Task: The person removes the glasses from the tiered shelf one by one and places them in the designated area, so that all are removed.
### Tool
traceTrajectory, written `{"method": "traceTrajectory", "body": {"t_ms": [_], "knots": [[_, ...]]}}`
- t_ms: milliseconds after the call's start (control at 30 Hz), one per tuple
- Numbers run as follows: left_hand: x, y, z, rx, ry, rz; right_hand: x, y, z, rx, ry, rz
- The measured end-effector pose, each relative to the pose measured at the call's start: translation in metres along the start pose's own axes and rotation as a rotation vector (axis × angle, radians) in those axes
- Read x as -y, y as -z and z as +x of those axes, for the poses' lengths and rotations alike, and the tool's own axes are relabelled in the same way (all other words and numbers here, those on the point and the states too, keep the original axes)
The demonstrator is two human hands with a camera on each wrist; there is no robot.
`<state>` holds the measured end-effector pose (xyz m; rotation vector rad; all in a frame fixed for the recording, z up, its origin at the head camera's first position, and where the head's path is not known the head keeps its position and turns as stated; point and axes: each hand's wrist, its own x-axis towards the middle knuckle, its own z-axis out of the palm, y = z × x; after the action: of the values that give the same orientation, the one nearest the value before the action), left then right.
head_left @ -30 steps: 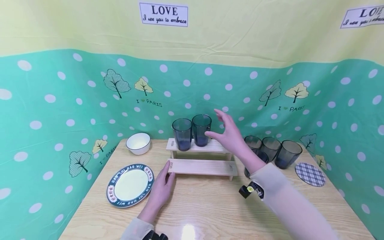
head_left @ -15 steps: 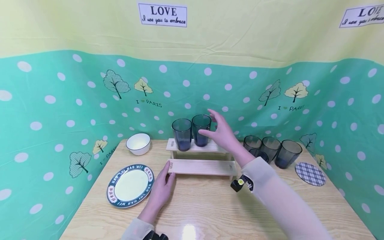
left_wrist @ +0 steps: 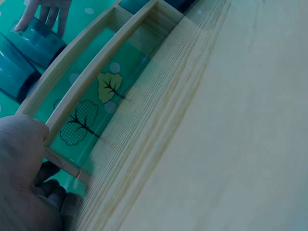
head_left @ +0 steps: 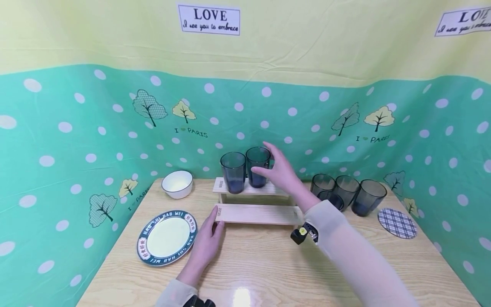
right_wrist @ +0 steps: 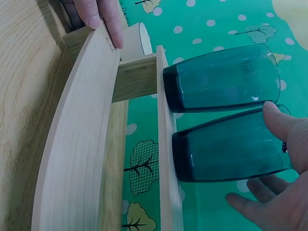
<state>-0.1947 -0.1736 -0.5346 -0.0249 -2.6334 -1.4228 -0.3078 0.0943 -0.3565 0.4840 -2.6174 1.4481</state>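
Looking down, I see my right hand (head_left: 281,172) at the right cup (head_left: 257,166), one of two dark blue cups on the top step of the small wooden shelf (head_left: 256,213). My thumb touches the cup's side and my fingers spread loose around it, not squeezing. The left cup (head_left: 232,172) stands just beside it, almost touching. My left hand (head_left: 205,245) rests flat on the table (head_left: 268,273), with relaxed fingertips holding the left end of the lower step. Three more cups (head_left: 347,194) stand at the right, near a checked coaster (head_left: 397,223). A plate (head_left: 166,237) and a white bowl (head_left: 177,183) sit at the left.
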Motion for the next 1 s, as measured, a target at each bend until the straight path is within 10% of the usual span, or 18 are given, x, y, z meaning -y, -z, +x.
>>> {"method": "traceTrajectory", "body": {"t_ms": [1000], "knots": [[0.002,-0.002,0.0,-0.019,-0.017,0.039,0.001,0.005,-0.013,-0.069,-0.063,-0.049]]}}
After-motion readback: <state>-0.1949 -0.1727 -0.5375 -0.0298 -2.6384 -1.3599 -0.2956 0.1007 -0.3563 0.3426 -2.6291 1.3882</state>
